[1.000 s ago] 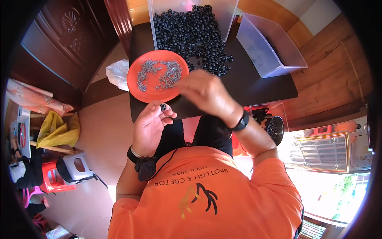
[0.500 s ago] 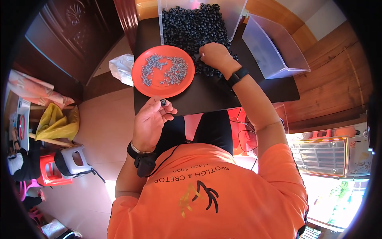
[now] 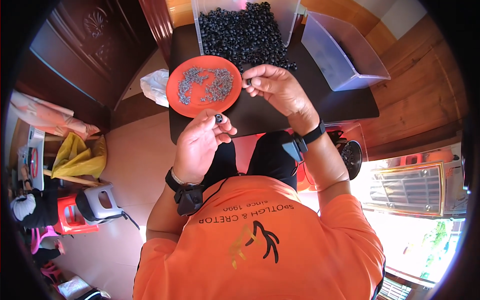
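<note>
Between thumb and fingertips, my left hand (image 3: 202, 137) pinches a small round black part (image 3: 218, 118) with a hole, just off the near rim of an orange plate (image 3: 202, 111). Scattered on that plate are many tiny silvery metal pieces (image 3: 220, 86). My right hand (image 3: 277, 90) is right of the plate, its fingers closed on another small black part (image 3: 248, 81), mostly covered by the fingertips. Beyond both hands, a heap of black ring-like parts (image 3: 245, 35) spills from a tipped clear plastic bin (image 3: 198, 27) onto the dark tabletop (image 3: 330, 107).
A second translucent bin (image 3: 345, 65) stands at the table's right. White plastic bag (image 3: 156, 86) lies left of the plate. Below the table's right side sits a dark bowl (image 3: 352, 159) of small parts. Stools (image 3: 102, 202) and another person (image 3: 25, 205) are at far left.
My right hand has drawn back from the black heap toward me, bringing a small black part with it. My left hand has shifted slightly right and up, still holding its part.
</note>
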`<state>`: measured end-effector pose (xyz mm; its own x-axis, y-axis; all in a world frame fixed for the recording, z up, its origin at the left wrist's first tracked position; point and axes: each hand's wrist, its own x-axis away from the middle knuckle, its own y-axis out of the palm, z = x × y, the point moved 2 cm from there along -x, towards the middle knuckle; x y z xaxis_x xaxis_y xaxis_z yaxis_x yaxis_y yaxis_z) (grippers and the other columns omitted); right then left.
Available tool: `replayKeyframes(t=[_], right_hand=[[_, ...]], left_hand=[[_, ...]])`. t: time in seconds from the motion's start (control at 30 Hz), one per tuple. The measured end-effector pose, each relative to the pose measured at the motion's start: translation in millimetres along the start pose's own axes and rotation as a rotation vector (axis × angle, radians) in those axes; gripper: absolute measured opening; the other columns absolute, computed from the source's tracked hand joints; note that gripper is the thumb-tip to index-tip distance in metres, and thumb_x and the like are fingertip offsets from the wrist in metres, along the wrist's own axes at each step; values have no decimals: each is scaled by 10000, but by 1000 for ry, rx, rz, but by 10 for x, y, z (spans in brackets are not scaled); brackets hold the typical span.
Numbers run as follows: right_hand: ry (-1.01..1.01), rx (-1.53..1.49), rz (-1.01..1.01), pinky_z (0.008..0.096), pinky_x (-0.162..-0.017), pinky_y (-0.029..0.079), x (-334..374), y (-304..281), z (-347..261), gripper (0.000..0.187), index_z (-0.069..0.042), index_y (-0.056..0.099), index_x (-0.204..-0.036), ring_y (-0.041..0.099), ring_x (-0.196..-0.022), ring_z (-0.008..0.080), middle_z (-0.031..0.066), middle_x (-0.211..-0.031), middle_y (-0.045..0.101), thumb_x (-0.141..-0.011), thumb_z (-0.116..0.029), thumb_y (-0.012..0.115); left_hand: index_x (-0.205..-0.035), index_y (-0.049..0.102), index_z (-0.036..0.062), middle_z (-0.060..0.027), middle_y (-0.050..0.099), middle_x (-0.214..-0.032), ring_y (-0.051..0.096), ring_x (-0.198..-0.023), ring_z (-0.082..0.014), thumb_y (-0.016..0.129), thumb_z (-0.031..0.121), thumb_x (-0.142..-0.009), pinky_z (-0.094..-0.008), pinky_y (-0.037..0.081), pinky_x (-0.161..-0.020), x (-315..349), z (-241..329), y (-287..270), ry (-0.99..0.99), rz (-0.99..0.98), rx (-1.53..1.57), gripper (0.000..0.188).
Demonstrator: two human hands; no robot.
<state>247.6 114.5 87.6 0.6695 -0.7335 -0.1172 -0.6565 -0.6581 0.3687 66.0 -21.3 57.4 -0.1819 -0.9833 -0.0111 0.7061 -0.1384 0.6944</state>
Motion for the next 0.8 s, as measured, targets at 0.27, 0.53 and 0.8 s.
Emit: replayKeyframes(t=[0.27,0.53,0.8], right_hand=[[28,-324,-40,302,-806,514,229,173,238,185,11,634,-1079,638,-845,190,142,-975,671,-908,-53,601],[56,-438,1,300,-808,518,295,188,334,162,3,626,-1058,644,-857,184,132,-960,677,-908,-49,596],[-68,-2,-1,254,-783,518,340,372,355,131,3,636,-978,638,-851,119,57,-926,663,-849,25,639]], left_hand=[[-1027,550,61,-70,584,-973,584,-955,-218,457,250,-970,-314,446,-805,-45,-19,177,2,-47,-23,219],[-1030,543,67,-51,590,-961,594,-943,-202,469,256,-966,-312,442,-805,-30,-59,224,-8,-31,-29,212],[-1020,555,52,-63,596,-947,599,-941,-211,471,254,-966,-316,448,-809,-34,-71,204,18,-58,-11,226]])
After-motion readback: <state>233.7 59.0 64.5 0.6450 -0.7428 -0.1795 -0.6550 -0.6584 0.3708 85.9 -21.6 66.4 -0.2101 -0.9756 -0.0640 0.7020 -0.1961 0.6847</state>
